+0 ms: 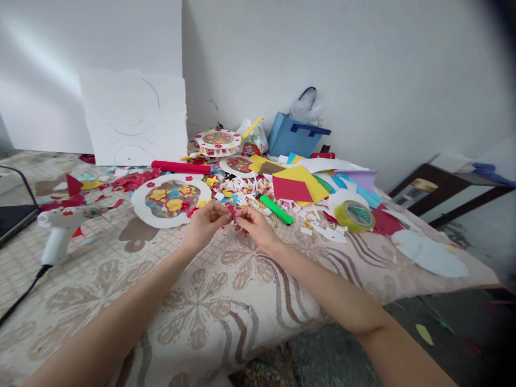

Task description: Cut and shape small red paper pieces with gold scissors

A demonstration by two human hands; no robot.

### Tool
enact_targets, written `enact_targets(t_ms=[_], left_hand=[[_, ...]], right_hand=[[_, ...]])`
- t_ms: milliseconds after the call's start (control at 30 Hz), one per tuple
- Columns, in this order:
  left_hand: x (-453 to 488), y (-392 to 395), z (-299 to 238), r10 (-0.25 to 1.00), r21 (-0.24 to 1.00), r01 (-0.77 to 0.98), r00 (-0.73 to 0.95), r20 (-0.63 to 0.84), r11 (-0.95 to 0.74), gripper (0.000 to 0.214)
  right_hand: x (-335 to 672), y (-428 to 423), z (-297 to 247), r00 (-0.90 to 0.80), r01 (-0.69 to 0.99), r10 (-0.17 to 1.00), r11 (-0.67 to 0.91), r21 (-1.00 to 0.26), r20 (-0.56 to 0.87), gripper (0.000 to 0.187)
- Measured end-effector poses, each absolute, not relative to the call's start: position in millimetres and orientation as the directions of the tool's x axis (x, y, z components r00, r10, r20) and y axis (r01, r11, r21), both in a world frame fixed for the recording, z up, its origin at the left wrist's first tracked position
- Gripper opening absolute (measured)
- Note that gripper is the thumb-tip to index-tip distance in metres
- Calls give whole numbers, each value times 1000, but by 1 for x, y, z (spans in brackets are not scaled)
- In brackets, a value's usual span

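My left hand [207, 221] and my right hand [255, 226] meet over the patterned cloth [193, 301], fingertips pinched together on a small red paper piece [233, 214]. Both hands are closed in a pinch. Just left of my left hand lies a white cut-out frame [139, 207] filled with red and yellow paper flowers. A green marker [276, 209] lies just beyond my right hand, with a small metal ring beside it.
A white glue gun [60, 228] with a black cord lies at the left. Coloured paper sheets [300, 183], scraps, a tape roll [353, 216], a red tube [180, 167], a blue bag [292, 137] and a white board [135, 115] fill the back. A dark side table [439, 188] stands at the right.
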State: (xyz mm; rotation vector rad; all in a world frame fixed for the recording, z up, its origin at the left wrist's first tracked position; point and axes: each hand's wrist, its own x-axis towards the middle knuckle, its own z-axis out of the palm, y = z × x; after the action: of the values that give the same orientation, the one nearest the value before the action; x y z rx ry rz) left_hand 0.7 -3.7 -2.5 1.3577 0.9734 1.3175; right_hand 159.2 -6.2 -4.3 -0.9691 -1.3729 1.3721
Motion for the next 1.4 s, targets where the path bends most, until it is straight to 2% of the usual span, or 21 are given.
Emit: enact_targets(t_ms=[567,667,900,1400], left_hand=[[1,-6,2,983,980,-147,109,150,-133,29],[2,-7,3,981,980,-140,118,155,-138,29],[2,-9,8,978,983,-136,148,147,-127,30],[1,-6,4,975,987,-62,157,155,-147,28]], right_hand=[[160,-6,-3,-251,-96,966,41,-995,64,20],[162,-4,-2,-235,-119,971,24,-993,51,23],[165,-2,-4,-329,-160,944,-45,-986,10,22],[166,-1,-3,-335,-155,941,-99,-983,-42,23]])
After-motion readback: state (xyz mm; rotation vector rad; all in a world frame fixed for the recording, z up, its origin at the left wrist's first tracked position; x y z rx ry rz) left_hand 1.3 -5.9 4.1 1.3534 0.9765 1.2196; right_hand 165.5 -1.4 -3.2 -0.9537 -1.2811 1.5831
